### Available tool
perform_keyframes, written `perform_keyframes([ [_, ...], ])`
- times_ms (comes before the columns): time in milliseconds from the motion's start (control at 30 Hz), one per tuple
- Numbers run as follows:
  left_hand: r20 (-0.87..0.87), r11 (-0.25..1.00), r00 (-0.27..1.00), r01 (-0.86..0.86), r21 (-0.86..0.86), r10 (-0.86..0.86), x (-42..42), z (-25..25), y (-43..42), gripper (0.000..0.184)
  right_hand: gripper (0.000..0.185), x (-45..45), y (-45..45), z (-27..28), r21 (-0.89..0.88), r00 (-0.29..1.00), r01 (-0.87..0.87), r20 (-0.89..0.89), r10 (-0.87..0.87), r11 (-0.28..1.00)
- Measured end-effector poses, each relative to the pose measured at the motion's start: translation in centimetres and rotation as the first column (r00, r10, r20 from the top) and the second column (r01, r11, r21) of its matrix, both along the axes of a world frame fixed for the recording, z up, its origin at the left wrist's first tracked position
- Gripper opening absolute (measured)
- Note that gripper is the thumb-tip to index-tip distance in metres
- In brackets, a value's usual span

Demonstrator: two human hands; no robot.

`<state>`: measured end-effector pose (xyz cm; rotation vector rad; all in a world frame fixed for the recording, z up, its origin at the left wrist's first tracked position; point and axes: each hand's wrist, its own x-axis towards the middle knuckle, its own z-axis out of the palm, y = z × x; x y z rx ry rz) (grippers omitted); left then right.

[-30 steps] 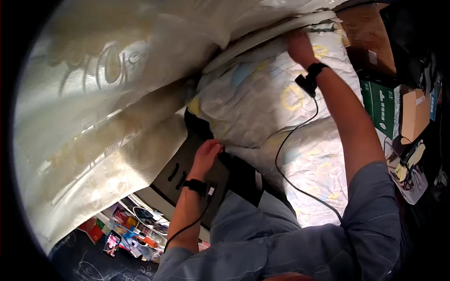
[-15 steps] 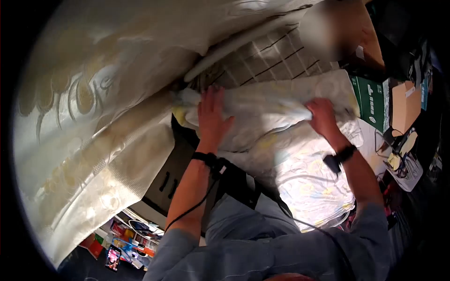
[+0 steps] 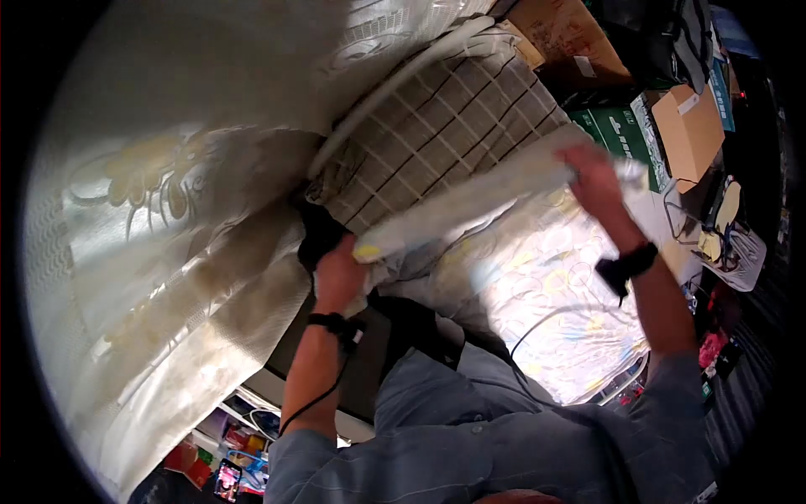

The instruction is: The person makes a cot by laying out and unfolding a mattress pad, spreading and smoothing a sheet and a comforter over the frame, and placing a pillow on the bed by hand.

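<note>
A white quilt point(image 3: 567, 307) with pale yellow and blue figures lies bunched in front of me, brightly lit on its right part. Its far edge is lifted into a long fold, smeared by motion. My left hand point(image 3: 340, 273) is closed on the left end of this fold, beside a yellow patch; the fingertips are partly hidden. At the fold's right end, my right hand point(image 3: 592, 181) grips the cloth with curled, blurred fingers. Beyond the fold lies a checked grey-beige cloth point(image 3: 428, 126), which neither hand touches.
A pale patterned curtain point(image 3: 168, 252) hangs along the left. Cardboard boxes point(image 3: 688, 134) and a green box point(image 3: 617, 134) stand at the far right. Near my lower left are a phone point(image 3: 227, 480) and assorted small items. Black cables run from both wrist straps.
My left hand has gone from lying flat on the quilt to gripping its left end, nearer to me. The quilt's far edge has come up and back, uncovering more checked cloth.
</note>
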<state>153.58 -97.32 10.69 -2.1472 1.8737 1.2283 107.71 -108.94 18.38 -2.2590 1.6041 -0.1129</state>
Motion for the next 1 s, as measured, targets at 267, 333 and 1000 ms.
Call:
perform_keyframes([
  [267, -0.029, 0.923, 0.978, -0.204, -0.326, 0.206, 3.8, 13.9, -15.0, 0.054, 0.017, 9.5, -20.6, 14.1, -0.415, 0.98, -0.163, 0.038, 0.196, 0.895],
  [333, 0.002, 0.911, 0.972, -0.219, -0.351, 0.234, 4.4, 12.3, -16.3, 0.048, 0.012, 9.4, -23.1, 11.0, -0.525, 0.968, -0.225, -0.022, 0.251, 0.821],
  [1000, -0.333, 0.934, 0.882, 0.356, 0.005, -0.334, -7.4, -3.1, -4.5, 0.043, 0.059, 8.3, -13.5, -27.1, -0.093, 0.984, 0.159, 0.093, -0.151, 0.983],
])
